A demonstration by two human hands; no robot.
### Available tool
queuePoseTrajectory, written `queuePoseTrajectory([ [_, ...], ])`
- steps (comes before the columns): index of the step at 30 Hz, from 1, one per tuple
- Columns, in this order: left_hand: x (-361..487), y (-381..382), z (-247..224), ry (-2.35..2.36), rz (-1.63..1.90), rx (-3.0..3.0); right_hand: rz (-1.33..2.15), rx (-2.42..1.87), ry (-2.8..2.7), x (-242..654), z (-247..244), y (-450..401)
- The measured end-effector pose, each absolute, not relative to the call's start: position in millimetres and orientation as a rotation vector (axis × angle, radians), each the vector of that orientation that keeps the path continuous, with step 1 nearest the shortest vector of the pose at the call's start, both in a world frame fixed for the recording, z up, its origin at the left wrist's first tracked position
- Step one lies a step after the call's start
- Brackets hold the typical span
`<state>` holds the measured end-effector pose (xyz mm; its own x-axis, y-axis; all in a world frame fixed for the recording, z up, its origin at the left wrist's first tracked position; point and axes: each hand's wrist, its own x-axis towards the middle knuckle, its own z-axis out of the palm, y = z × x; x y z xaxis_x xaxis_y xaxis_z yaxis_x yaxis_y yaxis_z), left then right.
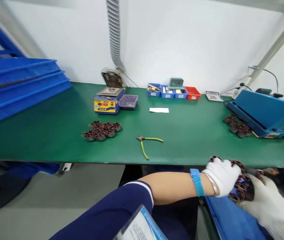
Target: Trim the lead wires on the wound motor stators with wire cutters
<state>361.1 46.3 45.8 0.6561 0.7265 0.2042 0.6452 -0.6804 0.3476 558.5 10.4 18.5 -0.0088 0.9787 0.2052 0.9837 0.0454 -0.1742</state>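
Note:
My left hand (222,175), in a white glove with a blue wrist strap, reaches to the lower right and is closed around black round motor parts with copper windings. Beside it my right hand (269,200), also gloved in white, has its fingers around more of these motor parts (243,188). Both hands are close together beyond the table's front edge, over a blue bin (234,220). Similar motor parts (100,131) form a cluster on the green table (187,133) at the left, and another cluster (238,126) lies at the right.
Green-handled cutters (144,143) lie open mid-table. Behind stand a blue-yellow soldering device (107,103), a purple tray (128,101), small blue boxes (167,91) and a red box (192,93). A blue machine (264,110) is at right, stacked blue trays (19,83) at left.

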Motion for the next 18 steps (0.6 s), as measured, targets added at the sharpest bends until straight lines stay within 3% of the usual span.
queuePoseTrajectory([
  [8, 137.3, 57.1, 67.6, 1.782, 0.356, 2.329, 0.062, -1.723, -2.499, 310.7, 55.3, 86.2],
  [13, 7.0, 42.7, 43.2, 2.092, 0.231, 2.048, 0.103, -1.383, -2.763, 166.0, 41.9, 102.7],
  [18, -71.3, 39.1, 13.3, 2.109, 0.126, 1.938, 0.148, -1.183, -2.974, 86.7, 23.8, 117.6],
])
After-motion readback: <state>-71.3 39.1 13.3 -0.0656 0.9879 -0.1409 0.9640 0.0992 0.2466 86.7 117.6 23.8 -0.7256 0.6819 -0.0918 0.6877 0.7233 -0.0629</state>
